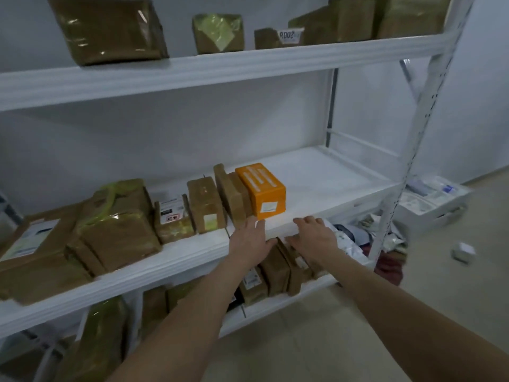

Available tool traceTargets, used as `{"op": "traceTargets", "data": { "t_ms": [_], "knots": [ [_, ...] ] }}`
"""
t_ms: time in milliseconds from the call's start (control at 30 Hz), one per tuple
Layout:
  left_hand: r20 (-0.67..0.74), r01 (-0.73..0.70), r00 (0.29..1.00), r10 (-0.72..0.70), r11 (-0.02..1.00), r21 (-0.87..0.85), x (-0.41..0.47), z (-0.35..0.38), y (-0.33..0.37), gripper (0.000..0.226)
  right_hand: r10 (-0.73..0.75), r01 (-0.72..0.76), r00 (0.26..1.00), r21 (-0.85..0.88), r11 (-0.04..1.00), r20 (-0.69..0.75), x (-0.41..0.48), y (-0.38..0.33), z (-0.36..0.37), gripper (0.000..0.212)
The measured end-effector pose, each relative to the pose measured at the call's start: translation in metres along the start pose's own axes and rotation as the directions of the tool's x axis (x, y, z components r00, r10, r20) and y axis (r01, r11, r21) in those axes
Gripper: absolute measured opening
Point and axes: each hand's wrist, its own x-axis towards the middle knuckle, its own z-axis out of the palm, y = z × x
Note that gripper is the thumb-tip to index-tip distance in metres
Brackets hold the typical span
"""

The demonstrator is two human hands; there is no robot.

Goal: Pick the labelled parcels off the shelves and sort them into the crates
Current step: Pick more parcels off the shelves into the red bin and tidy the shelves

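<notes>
An orange box (261, 190) with a white label stands on the middle shelf (325, 188), last in a row of brown taped parcels (206, 206). My left hand (249, 241) is open just below the orange box, fingers spread at the shelf's front edge. My right hand (314, 239) is open beside it, palm down over the shelf edge, holding nothing. Below both hands, brown parcels (275, 267) stand upright on the lower shelf.
Larger brown parcels (115, 224) fill the left of the middle shelf, and more (110, 28) sit on the top shelf. A white upright post (399, 194) frames the right end. White crates (432, 199) and a small white box (464, 252) lie on the floor at right.
</notes>
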Motion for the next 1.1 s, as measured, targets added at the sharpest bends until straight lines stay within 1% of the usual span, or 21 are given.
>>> {"op": "traceTargets", "data": {
  "t_ms": [167,367,467,533,667,733,800,833,867,900,967,1033,1100],
  "knots": [
    [-0.073,0.024,0.997,-0.024,1.000,-0.014,0.057,-0.011,0.026,0.058,-0.033,0.034,0.999,0.010,0.999,-0.013,0.051,0.026,-0.013,0.060],
    [-0.119,0.128,0.982,-0.146,0.980,-0.150,0.144,-0.006,0.028,0.056,-0.069,0.068,0.998,0.076,0.995,0.012,0.134,0.035,-0.013,0.063],
    [-0.112,0.232,0.957,-0.267,0.939,-0.254,0.188,-0.003,0.020,0.057,-0.075,0.065,0.996,0.160,0.985,0.055,0.179,0.034,-0.009,0.062],
    [-0.081,0.287,0.941,-0.329,0.901,-0.326,0.208,-0.003,0.016,0.055,-0.055,0.026,0.994,0.267,0.963,0.099,0.205,0.031,-0.007,0.063],
    [0.058,0.415,0.899,-0.435,0.800,-0.434,0.237,-0.002,0.011,0.054,-0.045,-0.074,0.975,0.513,0.855,0.216,0.243,0.022,0.001,0.068],
    [0.074,0.443,0.884,-0.462,0.775,-0.450,0.245,0.001,0.017,0.051,-0.058,-0.086,0.969,0.549,0.831,0.240,0.253,0.027,0.005,0.064],
    [0.029,0.420,0.883,-0.468,0.763,-0.492,0.251,0.004,0.028,0.048,-0.059,-0.079,0.972,0.550,0.831,0.229,0.262,0.042,0.005,0.056],
    [-0.001,0.398,0.884,-0.468,0.753,-0.524,0.253,0.005,0.034,0.048,-0.045,-0.090,0.974,0.560,0.824,0.222,0.268,0.052,0.002,0.056],
    [-0.017,0.383,0.878,-0.479,0.724,-0.573,0.256,0.008,0.041,0.047,-0.025,-0.115,0.973,0.580,0.806,0.228,0.273,0.065,-0.002,0.058],
    [-0.017,0.376,0.866,-0.500,0.673,-0.638,0.258,0.010,0.048,0.045,-0.006,-0.149,0.970,0.609,0.779,0.245,0.277,0.079,-0.006,0.061],
    [0.020,0.386,0.827,-0.561,0.542,-0.746,0.262,0.018,0.061,0.041,0.019,-0.219,0.954,0.657,0.722,0.298,0.284,0.106,-0.017,0.065],
    [0.131,0.454,0.773,-0.620,0.397,-0.798,0.264,0.026,0.077,0.051,0.031,-0.290,0.927,0.663,0.691,0.373,0.288,0.131,-0.027,0.068],
    [0.283,0.513,0.722,-0.631,0.214,-0.831,0.264,0.032,0.091,0.065,0.016,-0.333,0.897,0.649,0.684,0.442,0.289,0.149,-0.035,0.068]
  ]
}}
